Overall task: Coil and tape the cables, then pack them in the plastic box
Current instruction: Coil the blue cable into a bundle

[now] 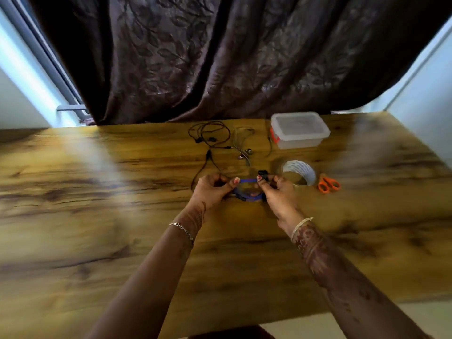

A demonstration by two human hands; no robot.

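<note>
Single head-worn view, wide-angle: it looks forward and down across the tabletop (97, 216) and faces the dark curtain (195, 57) behind the far edge. Both forearms enter from the bottom of the frame. The left hand (210, 192) and right hand (278, 194) meet on a cable (248, 180) at mid-frame, at arm's reach from the lens. Tabletop's near edge shows at lower right; straight lines bow toward the frame edges.

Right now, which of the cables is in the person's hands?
The blue cable, gripped by the left hand and right hand. The dark cable and the pale cable lie loose on the table.
</note>
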